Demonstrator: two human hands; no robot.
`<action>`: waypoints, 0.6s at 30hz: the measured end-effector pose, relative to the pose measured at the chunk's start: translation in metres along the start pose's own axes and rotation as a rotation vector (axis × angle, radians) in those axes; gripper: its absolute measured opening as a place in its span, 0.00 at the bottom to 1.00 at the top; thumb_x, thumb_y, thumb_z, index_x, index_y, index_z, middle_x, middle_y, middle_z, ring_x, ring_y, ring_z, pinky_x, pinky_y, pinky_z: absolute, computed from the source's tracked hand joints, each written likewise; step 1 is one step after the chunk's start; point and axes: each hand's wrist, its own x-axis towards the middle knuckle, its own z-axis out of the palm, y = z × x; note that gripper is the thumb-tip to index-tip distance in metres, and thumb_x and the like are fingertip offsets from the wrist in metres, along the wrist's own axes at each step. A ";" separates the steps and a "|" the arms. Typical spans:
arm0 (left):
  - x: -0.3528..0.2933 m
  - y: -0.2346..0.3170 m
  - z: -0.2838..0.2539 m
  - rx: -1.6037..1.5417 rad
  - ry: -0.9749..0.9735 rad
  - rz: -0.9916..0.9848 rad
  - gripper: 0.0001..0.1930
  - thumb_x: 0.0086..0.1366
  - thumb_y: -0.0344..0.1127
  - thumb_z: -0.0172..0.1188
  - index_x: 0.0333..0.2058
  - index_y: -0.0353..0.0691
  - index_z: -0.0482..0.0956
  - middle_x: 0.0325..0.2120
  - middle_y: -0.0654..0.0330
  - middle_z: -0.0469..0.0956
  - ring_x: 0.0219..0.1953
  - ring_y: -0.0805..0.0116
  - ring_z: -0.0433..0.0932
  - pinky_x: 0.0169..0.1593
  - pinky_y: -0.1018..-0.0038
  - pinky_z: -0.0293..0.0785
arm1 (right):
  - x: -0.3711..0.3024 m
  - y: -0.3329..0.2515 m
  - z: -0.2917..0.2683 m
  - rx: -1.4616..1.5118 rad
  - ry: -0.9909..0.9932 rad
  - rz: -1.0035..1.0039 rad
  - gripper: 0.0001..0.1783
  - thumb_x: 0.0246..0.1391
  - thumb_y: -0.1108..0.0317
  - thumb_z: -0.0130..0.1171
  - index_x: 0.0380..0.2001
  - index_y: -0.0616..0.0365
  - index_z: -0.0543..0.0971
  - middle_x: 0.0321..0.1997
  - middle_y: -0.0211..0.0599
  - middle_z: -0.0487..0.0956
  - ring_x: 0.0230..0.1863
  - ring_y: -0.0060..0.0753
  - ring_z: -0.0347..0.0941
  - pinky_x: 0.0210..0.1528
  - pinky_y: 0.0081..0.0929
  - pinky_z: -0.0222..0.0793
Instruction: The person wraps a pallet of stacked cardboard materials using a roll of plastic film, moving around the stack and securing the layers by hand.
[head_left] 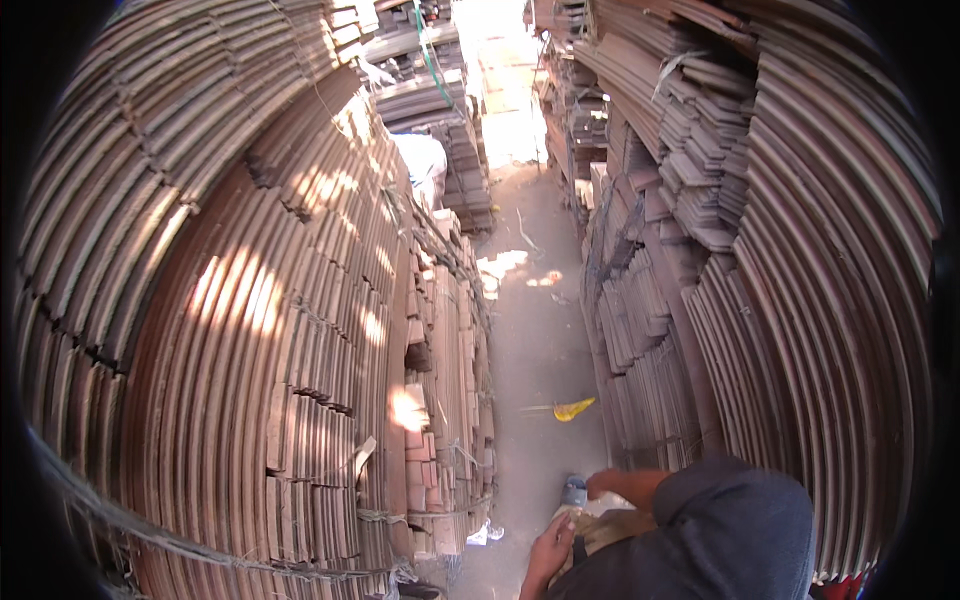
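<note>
My left hand (pixel 550 548) rests by my tan trousers (pixel 607 530) near the lower edge, its fingers stretched out and nothing visible in them. The right arm, in a dark grey sleeve (pixel 730 525), bends across in front of me. At its end my right hand (pixel 600 485) hangs just above the trousers; its fingers are too blurred to make out. Just beyond the hands, a grey-blue shoe (pixel 574 491) stands on the floor. Nearest on the right is a tall stack of flat brown sheets (pixel 740 370), like folded cardboard, apart from the hand.
High stacks of brown sheets (pixel 215 400) line the left side, tied with twine (pixel 190 553). Between the stacks runs a narrow grey floor (pixel 540 350). On it lie a yellow scrap (pixel 574 410) and white plastic (pixel 486 533). A person in white (pixel 424 160) is partly hidden farther off.
</note>
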 end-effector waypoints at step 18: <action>0.009 -0.082 -0.040 0.459 -0.315 -0.249 0.32 0.76 0.57 0.51 0.70 0.42 0.70 0.66 0.42 0.73 0.69 0.43 0.70 0.71 0.56 0.65 | -0.041 -0.033 0.028 0.103 -0.008 -0.231 0.28 0.58 0.48 0.57 0.53 0.56 0.86 0.59 0.50 0.83 0.58 0.53 0.80 0.63 0.47 0.72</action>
